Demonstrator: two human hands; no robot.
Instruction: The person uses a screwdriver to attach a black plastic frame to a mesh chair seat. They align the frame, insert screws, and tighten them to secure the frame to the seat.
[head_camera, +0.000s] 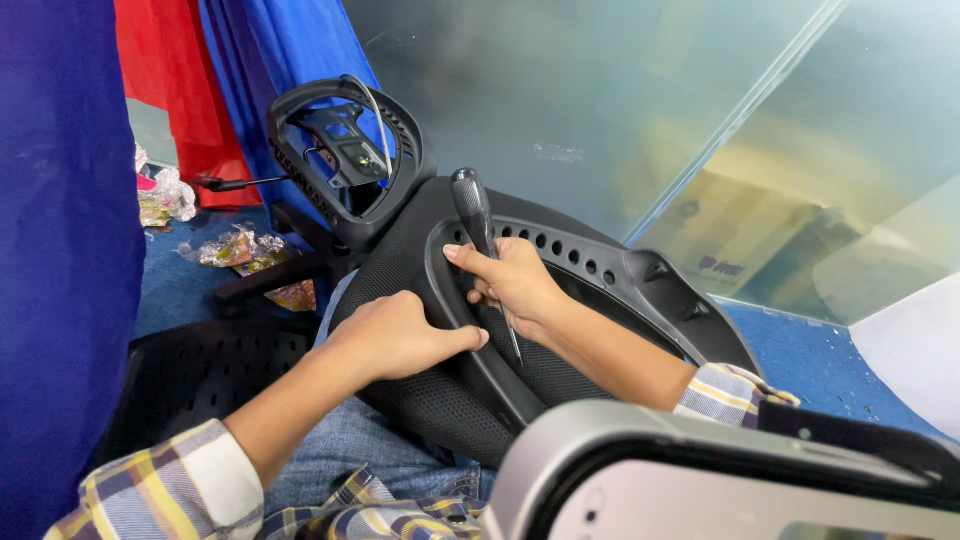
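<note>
In the head view, the right hand (515, 285) is wrapping its fingers tight around a screwdriver (476, 228), gripping it just under the dark, ribbed, rounded handle, which is pointing toward twelve o'clock; the thin metal shaft is emerging below the fist and slanting toward five o'clock against the mesh. The left hand (400, 335) is lying at about eight o'clock from the right one, fingers pressed together and curled over the inner plastic rim of the chair backrest (600, 275), thumb stretched along the rim. The backrest is lying across the person's lap at the frame's centre: a black moulded plastic frame, curved, with a row of small round holes along its upper band and fine black mesh fabric stretched inside it.

At eleven o'clock from the hands, a black oval headrest frame (345, 155) is joining the backrest, with a hard plastic bracket inside. Crumpled shiny foil wrappers (240, 250), gold and silver, are lying on the blue carpet at nine o'clock. Blue and red cloth (190, 90) is hanging at ten o'clock. A frosted glass panel (640, 110) is filling the area from twelve to two o'clock. A smooth grey curved casing (700, 480) is sitting at five o'clock. The person's sleeves are plaid, yellow and blue.
</note>
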